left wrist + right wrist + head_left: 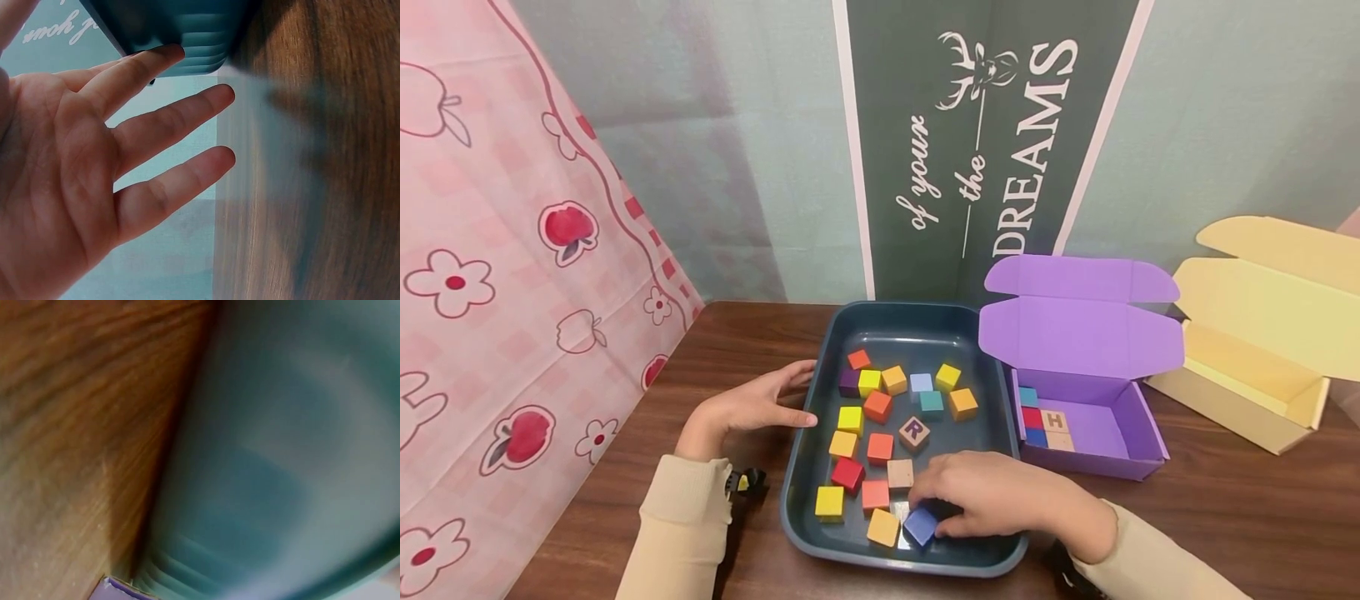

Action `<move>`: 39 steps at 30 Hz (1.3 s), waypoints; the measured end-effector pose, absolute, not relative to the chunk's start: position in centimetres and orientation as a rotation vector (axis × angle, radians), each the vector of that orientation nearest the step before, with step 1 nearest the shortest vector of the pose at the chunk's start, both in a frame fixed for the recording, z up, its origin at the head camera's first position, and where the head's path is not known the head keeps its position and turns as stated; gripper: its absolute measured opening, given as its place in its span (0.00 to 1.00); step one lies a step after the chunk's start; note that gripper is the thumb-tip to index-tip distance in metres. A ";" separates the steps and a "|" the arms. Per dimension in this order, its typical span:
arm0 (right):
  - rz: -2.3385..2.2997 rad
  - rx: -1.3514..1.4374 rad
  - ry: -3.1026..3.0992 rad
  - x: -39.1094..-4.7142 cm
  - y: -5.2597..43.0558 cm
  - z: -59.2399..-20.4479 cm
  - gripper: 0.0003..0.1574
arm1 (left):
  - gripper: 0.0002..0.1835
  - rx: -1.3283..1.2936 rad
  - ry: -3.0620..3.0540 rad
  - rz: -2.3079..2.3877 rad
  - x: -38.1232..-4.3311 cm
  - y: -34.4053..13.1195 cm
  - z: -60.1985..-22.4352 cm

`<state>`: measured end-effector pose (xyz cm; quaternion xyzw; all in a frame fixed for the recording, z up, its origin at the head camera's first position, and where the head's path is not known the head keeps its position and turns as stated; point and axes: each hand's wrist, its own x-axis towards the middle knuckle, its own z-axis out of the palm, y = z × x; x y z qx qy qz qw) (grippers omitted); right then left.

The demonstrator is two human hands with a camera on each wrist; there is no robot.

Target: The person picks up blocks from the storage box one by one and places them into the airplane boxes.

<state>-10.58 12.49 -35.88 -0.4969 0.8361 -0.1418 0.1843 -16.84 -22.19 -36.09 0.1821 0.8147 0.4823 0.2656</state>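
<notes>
A dark teal tray (925, 343) holds several coloured wooden blocks. Low on its right side my right hand (992, 496) has thumb and fingers around a blue block (920, 527), which sits turned at an angle. Close by are a yellow-orange block (883, 527), a plain wooden block (900, 475) and a salmon block (876, 496). A wooden block marked R (914, 432) lies farther up. My left hand (760, 404) is at the tray's left wall, thumb at the rim; in the left wrist view its fingers (169, 128) are spread. The right wrist view shows mostly the tray's blurred outer wall (250, 487).
Right of the tray stands an open purple box (1101, 417) with several blocks inside, one of them marked H (1054, 420). An open yellow box (1247, 392) is beyond it. A pink patterned cloth (512, 292) borders the wooden table (745, 333) on the left.
</notes>
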 end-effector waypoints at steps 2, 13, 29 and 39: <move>-0.413 -1.399 2.364 -10.6 12.6 -35.9 0.21 | 0.50 0.478 2.199 1.304 -16.8 -22.1 -36.1; -0.516 -1.331 2.422 -11.1 14.4 -34.5 0.18 | 0.50 0.504 2.200 1.298 -16.8 -22.2 -36.2; -0.611 -1.376 2.657 -12.3 18.9 -31.8 0.17 | 0.50 0.515 2.197 1.302 -16.7 -22.3 -36.1; -0.735 -1.340 2.864 -13.3 22.4 -30.6 0.21 | 0.50 0.512 2.199 1.305 -16.8 -22.3 -36.2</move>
